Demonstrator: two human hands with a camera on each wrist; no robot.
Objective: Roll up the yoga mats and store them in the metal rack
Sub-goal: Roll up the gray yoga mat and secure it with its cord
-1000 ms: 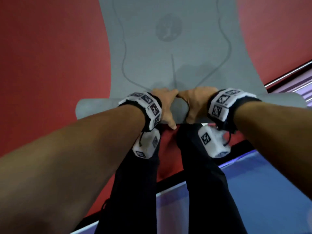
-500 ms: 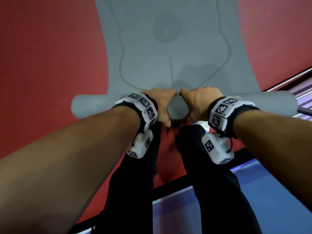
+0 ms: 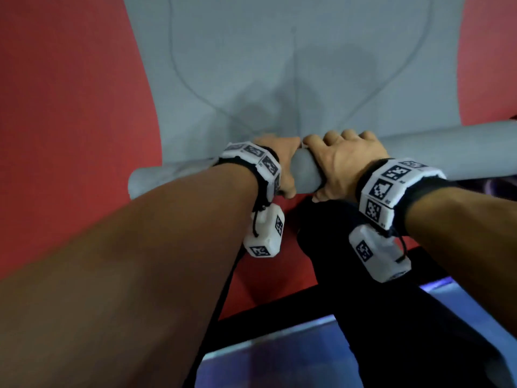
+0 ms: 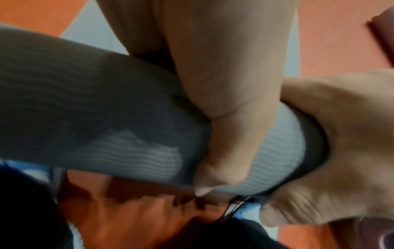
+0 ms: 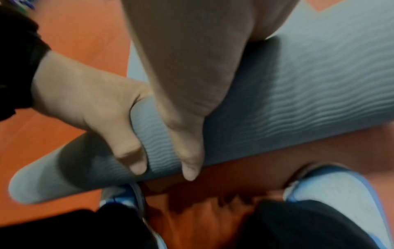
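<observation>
Evidently both hands, left (image 3: pixel 281 166) and right (image 3: pixel 340 163), curl round the roll (image 3: pixel 306 172); push evenly, keeping the mat (image 3: pixel 279 65) probably square.

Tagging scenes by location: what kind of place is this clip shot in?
Probably a gym or yoga studio floor. A grey yoga mat printed with alignment lines lies half rolled on red padded flooring, with a blue mat or pad next to it. Both hands, left hand and right hand, grip the roll.
</observation>
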